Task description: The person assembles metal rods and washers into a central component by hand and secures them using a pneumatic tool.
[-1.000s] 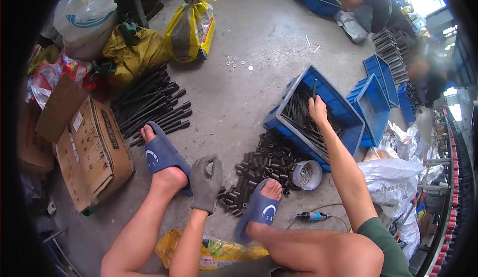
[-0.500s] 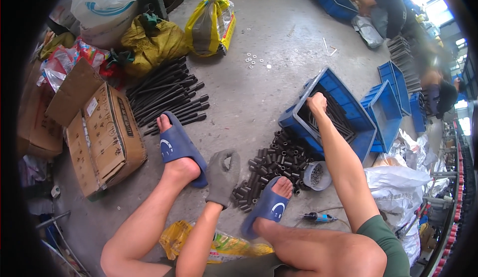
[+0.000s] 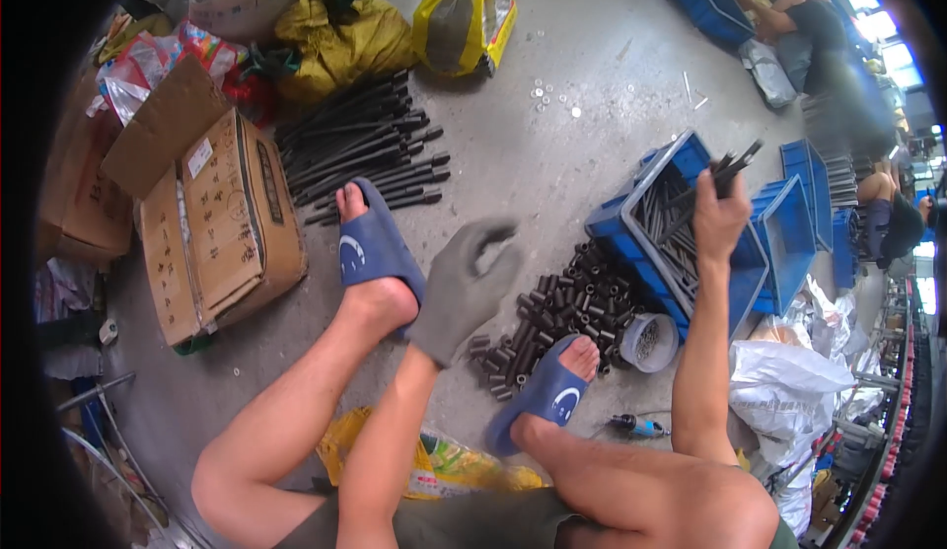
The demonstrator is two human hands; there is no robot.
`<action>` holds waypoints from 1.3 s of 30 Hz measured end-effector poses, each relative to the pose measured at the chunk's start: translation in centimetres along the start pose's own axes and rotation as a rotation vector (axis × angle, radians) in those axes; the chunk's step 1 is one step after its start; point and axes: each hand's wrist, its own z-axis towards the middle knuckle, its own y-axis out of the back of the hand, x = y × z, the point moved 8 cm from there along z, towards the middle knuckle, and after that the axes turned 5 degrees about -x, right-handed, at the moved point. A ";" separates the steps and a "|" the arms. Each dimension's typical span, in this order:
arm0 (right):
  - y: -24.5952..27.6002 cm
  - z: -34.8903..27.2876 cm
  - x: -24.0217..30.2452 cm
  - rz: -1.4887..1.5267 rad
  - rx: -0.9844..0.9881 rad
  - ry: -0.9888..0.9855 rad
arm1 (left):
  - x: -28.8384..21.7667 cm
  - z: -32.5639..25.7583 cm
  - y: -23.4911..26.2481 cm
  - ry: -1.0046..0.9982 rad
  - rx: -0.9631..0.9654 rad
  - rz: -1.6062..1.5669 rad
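Note:
My right hand [image 3: 721, 219] is bare and closed around a few dark metal rods [image 3: 742, 159], lifted above a blue plastic crate [image 3: 735, 302]. More thin rods [image 3: 663, 219] lie inside that crate. Between my feet, my left hand [image 3: 464, 288] wears a grey glove. Its fingers curve with a gap between thumb and forefinger, and nothing shows in them. Just to its right, a heap of short black tubes [image 3: 567, 302] covers the floor. A small white tub [image 3: 651, 340] of little metal pieces stands between this heap and the crate.
Long black rods [image 3: 365, 154] lie piled at the left, beside an open cardboard box [image 3: 222, 223]. Sacks [image 3: 340, 31] stand behind them. A blue power tool [image 3: 639, 426] lies by my right leg. More blue crates [image 3: 789, 243] stand at the right; people work beyond.
My right hand has come up out of the crate with rods in its grip. My left hand has moved up and slightly right. The view has shifted.

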 end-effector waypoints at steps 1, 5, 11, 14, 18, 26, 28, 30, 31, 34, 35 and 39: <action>0.3 0.4 3.3 0.086 0.139 -0.053 | -2.7 1.0 -0.8 -0.141 0.061 0.095; -1.5 -1.7 12.8 0.346 0.415 -0.111 | -7.5 2.1 -4.4 -0.207 0.126 -0.210; -6.5 -10.1 12.3 0.533 0.710 -0.409 | 1.6 -0.6 -1.0 0.413 0.146 -0.492; -10.7 -19.2 10.9 0.429 0.950 -0.435 | 8.0 -3.7 -2.0 0.566 0.046 -0.899; -12.5 -22.4 9.4 0.295 0.897 -0.369 | 10.7 -4.6 -2.6 0.452 0.017 -1.022; -11.7 -22.5 4.7 0.341 1.022 -0.434 | 4.0 -0.2 0.8 0.194 0.022 -0.520; -11.5 -23.7 7.3 -0.072 1.031 0.257 | 3.8 0.3 0.9 0.179 -0.008 -0.505; -12.8 -26.7 7.7 -0.242 1.111 0.423 | 4.3 0.1 0.7 0.162 -0.041 -0.487; -13.4 -27.8 7.5 -0.278 1.145 0.430 | 4.5 0.0 0.7 0.115 -0.042 -0.400; -14.1 -29.8 7.0 -0.318 1.209 0.437 | 4.9 -0.7 0.6 0.074 -0.035 -0.219; -14.1 -30.2 6.9 -0.307 1.235 0.460 | 5.7 -1.0 0.4 0.075 -0.037 -0.183; -14.4 -30.7 6.3 -0.182 1.325 0.467 | 8.2 -1.6 0.9 -0.011 -0.054 -0.064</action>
